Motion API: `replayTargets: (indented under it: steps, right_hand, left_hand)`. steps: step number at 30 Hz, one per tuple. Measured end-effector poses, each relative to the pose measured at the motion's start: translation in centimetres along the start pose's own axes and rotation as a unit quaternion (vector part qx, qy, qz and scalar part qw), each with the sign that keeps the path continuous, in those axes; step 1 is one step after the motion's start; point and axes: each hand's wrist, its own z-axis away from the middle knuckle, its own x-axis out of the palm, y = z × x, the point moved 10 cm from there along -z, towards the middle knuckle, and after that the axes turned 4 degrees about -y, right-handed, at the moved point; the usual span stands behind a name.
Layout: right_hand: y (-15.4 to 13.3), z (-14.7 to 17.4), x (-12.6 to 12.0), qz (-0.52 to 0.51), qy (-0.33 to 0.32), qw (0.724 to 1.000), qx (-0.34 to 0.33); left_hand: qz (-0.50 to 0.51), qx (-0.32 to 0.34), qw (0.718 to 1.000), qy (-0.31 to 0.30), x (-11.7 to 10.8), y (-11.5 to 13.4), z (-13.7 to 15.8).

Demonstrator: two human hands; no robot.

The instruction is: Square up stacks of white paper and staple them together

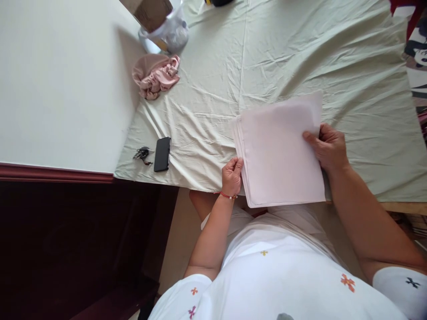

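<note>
A stack of white paper sheets (282, 153) lies at the near edge of the cloth-covered table, partly reaching over that edge. Its left side is slightly fanned, so several sheet edges show there. My left hand (231, 176) pinches these edges at the lower left, thumb on top. On the far side, my right hand (328, 144) grips the right edge of the stack, with the thumb flat on the top sheet and the fingers underneath. The top sheet looks blank. Its upper right corner lifts a little.
A black phone (162, 154) and a bunch of keys (143, 154) lie to the left. Farther back are a crumpled pink cloth (156, 76) and a clear plastic bag (173, 33) by the white wall (63, 80). The pale green tablecloth (207, 98) is wrinkled.
</note>
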Motion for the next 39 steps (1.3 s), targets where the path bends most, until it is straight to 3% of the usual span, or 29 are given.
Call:
replayTargets:
  steps: [14, 20, 25, 31, 39]
  right_hand:
    - [0.0, 0.1, -0.4, -0.023, 0.005, 1.000, 0.015]
    - [-0.1, 0.1, -0.2, -0.014, 0.005, 1.000, 0.022]
    - [0.0, 0.1, -0.1, -0.007, 0.006, 1.000, 0.025]
    - [0.0, 0.2, -0.1, -0.007, 0.009, 1.000, 0.023]
    - [-0.5, -0.2, -1.0, -0.020, 0.049, 0.998, -0.020]
  left_hand:
    - [0.037, -0.018, 0.999, 0.013, -0.2, 0.7, 0.1]
    - [0.003, 0.008, 1.000, 0.018, -0.5, 0.7, -0.1]
    - [0.042, -0.015, 0.999, 0.023, -0.4, 0.1, -0.1]
    - [-0.028, 0.040, 0.998, 0.037, -0.5, 1.1, -0.1]
    - [0.013, -0.002, 0.999, 0.038, -0.3, 0.4, 0.0]
